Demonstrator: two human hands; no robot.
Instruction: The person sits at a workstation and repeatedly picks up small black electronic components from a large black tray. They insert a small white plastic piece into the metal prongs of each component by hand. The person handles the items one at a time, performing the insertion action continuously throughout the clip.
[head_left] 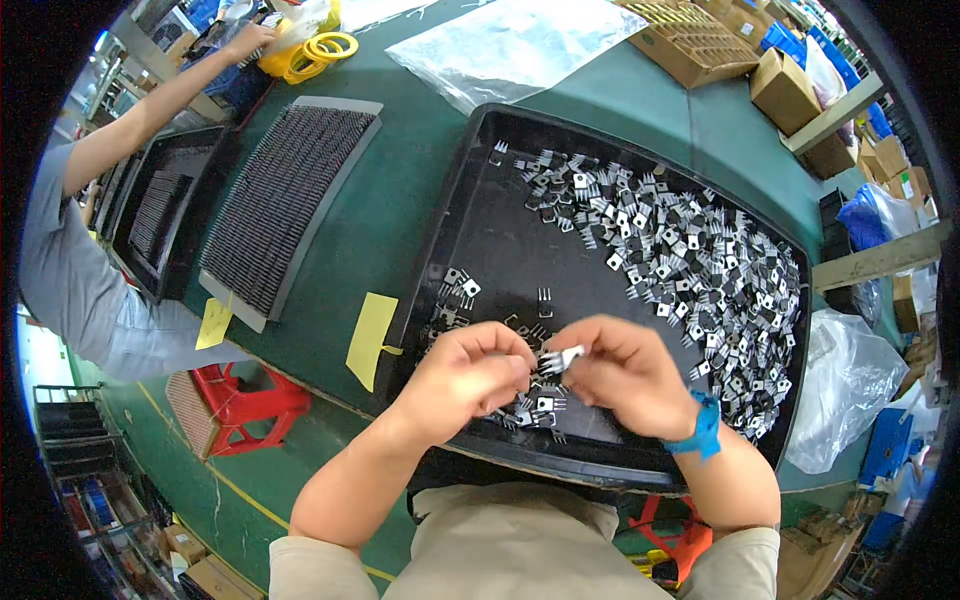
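My right hand (635, 378) pinches a power transistor (563, 358) with a silver metal tab, its legs pointing left toward my other hand. My left hand (468, 382) is closed, thumb against fingers, close beside that part; whatever it grips is too small to make out. Both hands are over the near side of a large black tray (490, 235). A smaller heap of transistors (545, 404) lies beneath and around them, partly hidden. The big pile of loose transistors (690, 245) spreads over the tray's far and right side. A blue band circles my right wrist.
Left of the tray, a white board (365, 110) bears dense rows of dark parts. Yellow paper (372, 340) hangs at the table edge. Clear plastic sheets (510, 45) lie beyond the tray. A co-worker's arm (150, 115) reaches toward yellow tape rolls (330, 46). A red stool (250, 405) stands left.
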